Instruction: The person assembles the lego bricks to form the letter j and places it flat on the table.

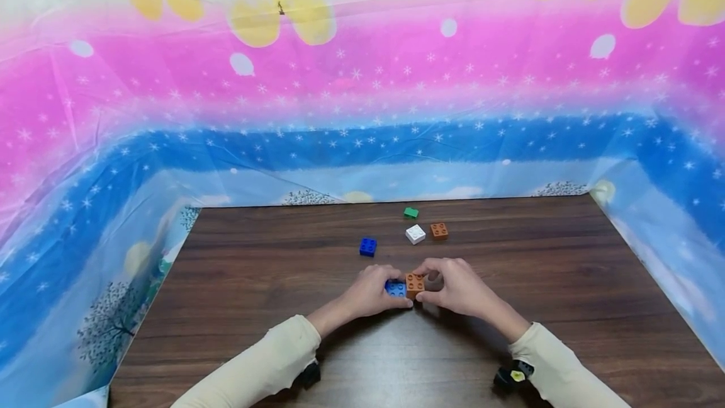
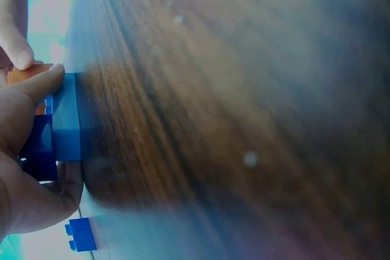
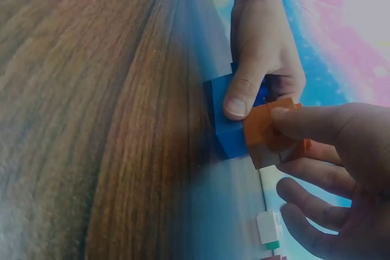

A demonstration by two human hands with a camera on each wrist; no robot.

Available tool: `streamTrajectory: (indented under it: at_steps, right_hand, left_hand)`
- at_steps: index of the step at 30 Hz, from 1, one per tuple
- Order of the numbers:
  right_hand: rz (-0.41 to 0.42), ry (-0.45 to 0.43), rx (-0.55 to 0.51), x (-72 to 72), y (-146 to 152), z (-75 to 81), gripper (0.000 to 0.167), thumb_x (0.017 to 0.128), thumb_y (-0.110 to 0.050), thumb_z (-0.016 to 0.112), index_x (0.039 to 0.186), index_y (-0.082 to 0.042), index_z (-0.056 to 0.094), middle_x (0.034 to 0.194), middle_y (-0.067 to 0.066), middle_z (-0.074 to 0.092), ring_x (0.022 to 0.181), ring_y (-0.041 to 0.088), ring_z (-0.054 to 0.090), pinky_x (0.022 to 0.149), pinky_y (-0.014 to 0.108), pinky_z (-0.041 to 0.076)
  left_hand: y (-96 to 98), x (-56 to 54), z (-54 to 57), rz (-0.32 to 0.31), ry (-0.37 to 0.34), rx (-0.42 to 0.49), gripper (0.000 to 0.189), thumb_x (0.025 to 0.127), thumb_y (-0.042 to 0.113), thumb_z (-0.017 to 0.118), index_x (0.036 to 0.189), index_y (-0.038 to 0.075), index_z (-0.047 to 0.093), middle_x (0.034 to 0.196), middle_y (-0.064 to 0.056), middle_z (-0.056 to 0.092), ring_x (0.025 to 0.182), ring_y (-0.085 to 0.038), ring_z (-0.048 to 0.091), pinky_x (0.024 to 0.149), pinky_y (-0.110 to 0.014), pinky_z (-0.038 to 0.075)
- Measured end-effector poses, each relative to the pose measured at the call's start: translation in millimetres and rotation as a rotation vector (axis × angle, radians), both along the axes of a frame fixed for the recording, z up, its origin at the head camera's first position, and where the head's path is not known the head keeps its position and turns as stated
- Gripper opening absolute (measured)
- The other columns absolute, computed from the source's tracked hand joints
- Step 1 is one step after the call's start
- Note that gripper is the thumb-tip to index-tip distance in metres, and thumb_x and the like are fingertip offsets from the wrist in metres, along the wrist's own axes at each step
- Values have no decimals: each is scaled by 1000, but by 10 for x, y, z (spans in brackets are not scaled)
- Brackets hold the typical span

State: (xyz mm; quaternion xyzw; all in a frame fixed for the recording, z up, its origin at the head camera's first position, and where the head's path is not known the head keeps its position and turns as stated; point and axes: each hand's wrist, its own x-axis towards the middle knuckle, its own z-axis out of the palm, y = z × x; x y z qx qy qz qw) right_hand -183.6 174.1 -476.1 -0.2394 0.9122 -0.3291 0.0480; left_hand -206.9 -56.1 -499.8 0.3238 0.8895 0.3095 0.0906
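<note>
- Roughly midway between the left and right edges of the dark wood-grain worktop [image 1: 272, 250], a light-blue oblong plastic brick [image 2: 67, 117] is held low by the left hand [image 1: 370, 291], pinched between thumb and fingers.
- On its left end a darker blue plastic brick [image 2: 39, 141] is carried.
- At its right end a square orange plastic brick [image 1: 415, 284] is pinched between the thumb and index finger of the right hand [image 1: 461, 288], whose other fingers are spread loosely; whether the orange brick is fully seated cannot be told.
- Nearer the far edge, a square dark-blue studded brick [image 1: 368, 247] is seen left of a square white studded brick [image 1: 415, 234].
- Just right of the white one, a second square orange brick [image 1: 438, 231] is placed.
- Closest to the far edge, a small green brick [image 1: 410, 213] is seen.
- Beyond that edge, a pink-and-blue printed cloth [image 1: 362, 93] is hung.
</note>
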Motion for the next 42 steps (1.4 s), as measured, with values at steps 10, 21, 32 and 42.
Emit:
streamTrajectory:
  at_steps: [10, 21, 32, 42]
  right_hand:
    - [9, 19, -100, -23, 154, 75, 41, 93, -38, 77, 125, -13, 71, 115, 0, 74, 93, 12, 68, 78, 30, 57]
    - [-114, 120, -125, -263, 275, 129, 31, 93, -28, 78, 121, -15, 73, 102, 3, 76, 90, 13, 69, 77, 35, 57]
    - [-218, 177, -71, -579, 399, -4, 38, 90, -28, 81, 123, -12, 73, 116, 10, 74, 95, 25, 69, 75, 44, 54]
    - [-261, 149, -35, -845, 505, -149, 44, 88, -27, 82, 128, -12, 70, 125, 15, 70, 108, 34, 68, 89, 55, 52]
  left_hand:
    - [12, 2, 10, 2, 6, -19, 43, 85, 39, 84, 116, 10, 75, 101, 2, 72, 79, -4, 56, 69, -23, 42]
    - [4, 20, 24, 11, 14, -30, 46, 85, 40, 83, 118, 9, 74, 108, -2, 74, 87, -7, 61, 76, -27, 45]
    - [0, 25, 11, 25, -4, -54, 51, 86, 43, 82, 124, 10, 73, 115, -2, 73, 97, -12, 63, 86, -33, 46]
    - [-3, 26, 2, 30, 8, -60, 51, 85, 44, 83, 122, 10, 74, 112, -1, 73, 90, -8, 59, 80, -28, 43]
